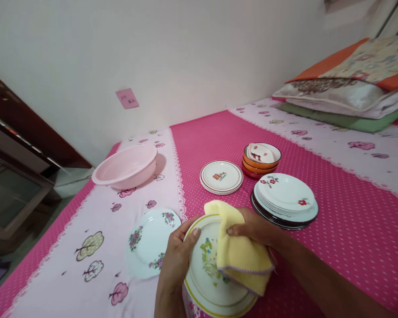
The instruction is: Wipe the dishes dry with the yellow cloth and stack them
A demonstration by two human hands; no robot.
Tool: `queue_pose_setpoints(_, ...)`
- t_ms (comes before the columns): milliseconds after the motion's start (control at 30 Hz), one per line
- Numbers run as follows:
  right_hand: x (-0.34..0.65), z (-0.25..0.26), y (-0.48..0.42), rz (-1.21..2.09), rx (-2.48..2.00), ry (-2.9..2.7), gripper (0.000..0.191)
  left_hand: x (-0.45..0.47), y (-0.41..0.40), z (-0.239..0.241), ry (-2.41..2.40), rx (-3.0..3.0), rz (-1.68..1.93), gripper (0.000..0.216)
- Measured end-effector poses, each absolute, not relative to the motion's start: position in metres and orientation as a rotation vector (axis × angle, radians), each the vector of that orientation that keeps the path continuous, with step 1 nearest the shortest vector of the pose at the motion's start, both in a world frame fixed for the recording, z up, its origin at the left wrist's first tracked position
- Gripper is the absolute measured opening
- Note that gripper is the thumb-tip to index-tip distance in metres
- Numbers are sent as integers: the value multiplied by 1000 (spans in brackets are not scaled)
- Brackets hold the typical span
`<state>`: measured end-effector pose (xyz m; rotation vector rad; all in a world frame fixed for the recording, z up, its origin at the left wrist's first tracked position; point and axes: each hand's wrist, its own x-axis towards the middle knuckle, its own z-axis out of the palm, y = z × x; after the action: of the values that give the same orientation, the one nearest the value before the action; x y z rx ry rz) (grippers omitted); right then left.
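My left hand [179,251] grips the left rim of a white plate [202,282] with a yellow edge line and a green leafy print, its thumb on the face. On the plate's right side, my right hand [252,227] is closed on a yellow cloth [242,251] that drapes over the face and rim. The cloth hides part of the print, and the fingers behind it are out of sight. Just left of my left hand, a white plate with purple flowers [149,247] lies flat on the bedspread.
A stack of small plates [221,176] lies ahead, with stacked bowls [260,165] behind it. To the right is a taller pile of floral plates [285,194]. A pink basin [126,165] stands at the left by the wall. Folded bedding and pillows [351,95] fill the far right.
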<state>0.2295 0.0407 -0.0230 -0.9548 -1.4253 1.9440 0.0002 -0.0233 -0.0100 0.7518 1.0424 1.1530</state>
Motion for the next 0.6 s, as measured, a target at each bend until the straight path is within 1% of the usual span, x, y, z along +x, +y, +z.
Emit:
queue_pose_setpoints(67,231,-24,42,1952,-962,-1354,49,0,-22,-11,1056,687,1232,52)
queue_pose_setpoints(167,228,-28,41,1990,-936,-1215,56,0,-19,-13,1091,587,1374,48)
queue_pose_setpoints(400,198,-39,24,2056,-774,-934,62,11,-10,-13,1147,313,1858,37)
queue_pose_setpoints(500,198,-35,22,2008,-786,-945,60,16,-12,-12,1145,305,1878,33)
queue_pose_setpoints(600,213,-28,28,1922,-869,-1048,56,14,-15,-13,1087,364,1737,36)
